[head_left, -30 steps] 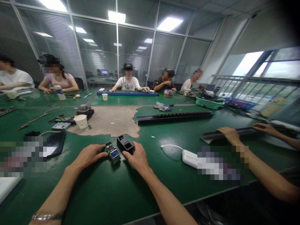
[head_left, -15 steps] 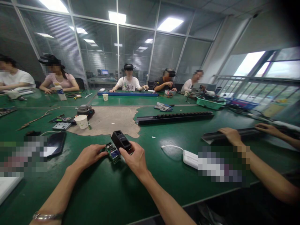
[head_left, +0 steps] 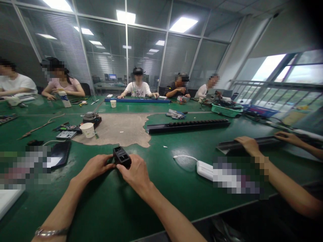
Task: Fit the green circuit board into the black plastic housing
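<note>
A black plastic housing (head_left: 121,157) with rectangular cutouts in its top is held low over the table in front of me. My right hand (head_left: 135,171) grips its right side, thumb along the near edge. My left hand (head_left: 99,165) is closed at the left side, thumb and fingers pinching low by the housing. The circuit board that my left hand held half a second ago is hidden now, under the housing. Whether the housing sits fully down on the board, I cannot tell.
A white adapter (head_left: 205,170) with a cable lies to the right. Beyond it, another person's hand (head_left: 248,145) rests on a black rail (head_left: 268,143). A paper cup (head_left: 87,130), a dark phone (head_left: 59,154) and a long black strip (head_left: 186,126) lie farther off. Several people sit opposite.
My right hand has brought the black housing left and down over the circuit board, which has gone from sight. My left hand has barely moved.
</note>
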